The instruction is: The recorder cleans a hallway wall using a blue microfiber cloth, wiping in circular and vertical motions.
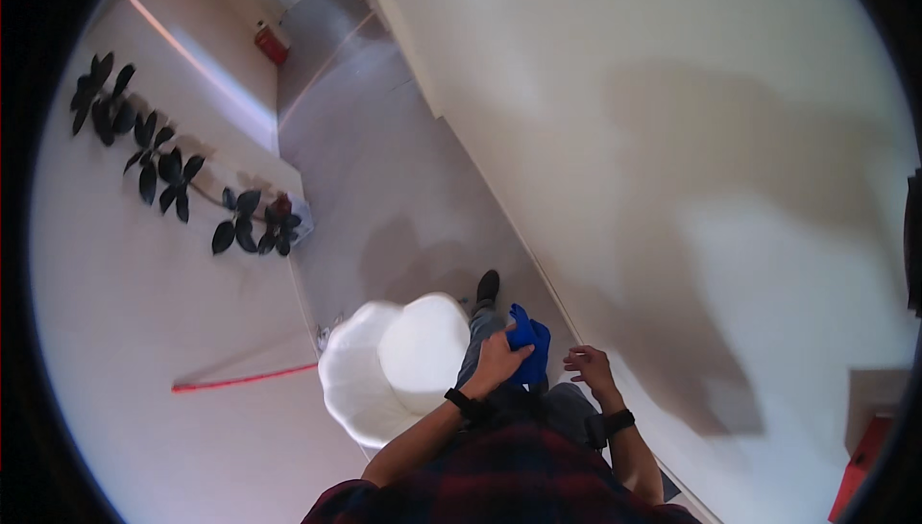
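Observation:
My left hand (500,360) grips a folded blue cloth (531,355), which hangs in front of my waist. To the right of the cloth, my right hand (592,368) is held apart from it, fingers spread and slightly bent, with nothing in them. Both wrists wear dark bands. Just left of my legs stands a white scalloped chair (421,351). One dark shoe (488,286) shows on the floor beyond the cloth.
A pale wall (749,257) runs close along my right. By the left wall stand a tall leafy plant (173,171) and a red pole (245,378). The grey floor (360,142) leads to a red fire extinguisher (271,44). A red box (864,463) is at lower right.

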{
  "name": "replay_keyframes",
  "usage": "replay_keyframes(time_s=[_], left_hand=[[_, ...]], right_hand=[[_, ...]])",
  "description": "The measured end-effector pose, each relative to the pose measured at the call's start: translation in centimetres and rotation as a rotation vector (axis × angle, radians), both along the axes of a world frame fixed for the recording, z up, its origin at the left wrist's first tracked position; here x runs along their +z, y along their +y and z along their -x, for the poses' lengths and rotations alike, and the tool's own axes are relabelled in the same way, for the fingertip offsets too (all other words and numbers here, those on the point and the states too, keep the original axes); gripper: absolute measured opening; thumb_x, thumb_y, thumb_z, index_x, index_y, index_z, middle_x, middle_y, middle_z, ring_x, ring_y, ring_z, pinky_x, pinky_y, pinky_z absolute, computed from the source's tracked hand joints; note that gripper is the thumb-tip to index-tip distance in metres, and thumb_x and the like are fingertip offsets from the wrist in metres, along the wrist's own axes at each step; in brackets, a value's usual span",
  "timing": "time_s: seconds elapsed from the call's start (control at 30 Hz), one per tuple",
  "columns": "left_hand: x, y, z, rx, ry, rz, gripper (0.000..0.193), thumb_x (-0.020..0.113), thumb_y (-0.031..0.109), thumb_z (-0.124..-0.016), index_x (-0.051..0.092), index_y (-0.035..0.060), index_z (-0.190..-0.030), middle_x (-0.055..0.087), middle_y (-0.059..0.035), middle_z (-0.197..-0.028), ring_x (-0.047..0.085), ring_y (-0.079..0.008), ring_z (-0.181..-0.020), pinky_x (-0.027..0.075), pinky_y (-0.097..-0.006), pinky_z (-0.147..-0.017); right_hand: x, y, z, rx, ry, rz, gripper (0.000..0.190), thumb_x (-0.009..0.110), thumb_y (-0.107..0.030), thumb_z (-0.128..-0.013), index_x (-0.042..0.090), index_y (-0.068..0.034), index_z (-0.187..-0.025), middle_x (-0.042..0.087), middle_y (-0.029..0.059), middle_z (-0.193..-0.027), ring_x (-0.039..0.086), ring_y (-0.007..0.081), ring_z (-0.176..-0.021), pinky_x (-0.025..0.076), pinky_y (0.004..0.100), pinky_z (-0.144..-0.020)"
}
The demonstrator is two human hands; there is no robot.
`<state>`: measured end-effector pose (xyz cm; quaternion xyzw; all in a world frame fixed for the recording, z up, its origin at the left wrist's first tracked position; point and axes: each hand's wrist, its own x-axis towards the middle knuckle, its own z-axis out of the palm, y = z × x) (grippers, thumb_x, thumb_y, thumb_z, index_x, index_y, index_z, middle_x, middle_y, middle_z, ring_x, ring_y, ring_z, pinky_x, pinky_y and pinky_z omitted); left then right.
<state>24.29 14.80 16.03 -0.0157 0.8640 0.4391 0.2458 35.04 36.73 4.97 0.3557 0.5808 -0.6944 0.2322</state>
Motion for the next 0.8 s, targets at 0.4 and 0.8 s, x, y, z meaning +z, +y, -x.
replay_keyframes(time_s=[0.4,0.8], left_hand=[[-14.9,3.6,15.3,-0.733,0.159,0.17,0.054,0.072,0.028,-0.085,0.061,0.0079,-0.133,0.071,-0.0245,-0.089,0.069,-0.0432,-0.085,0.055,-0.0501,-0.079],[-30.5,1.7,13.7,-1.37,0.521,0.071,0.05,0.065,0.016,-0.082,0.06,0.0155,-0.132,0.055,-0.0148,-0.099,0.063,-0.0359,-0.083,0.054,-0.0494,-0.07]], right_hand=[[-12.5,-6.7,10.5,-0.346,0.034,-0.564,0.041,0.059,-0.034,-0.102,0.063,0.0,-0.124,0.072,0.0146,-0.109,0.072,0.0257,-0.093,0.06,0.0359,-0.072],[-27.4,-18.9,14.9,-1.353,0.553,0.782,0.056,0.032,-0.047,-0.102,0.058,-0.006,-0.129,0.061,0.0169,-0.131,0.055,0.0355,-0.125,0.041,0.0508,-0.11]])
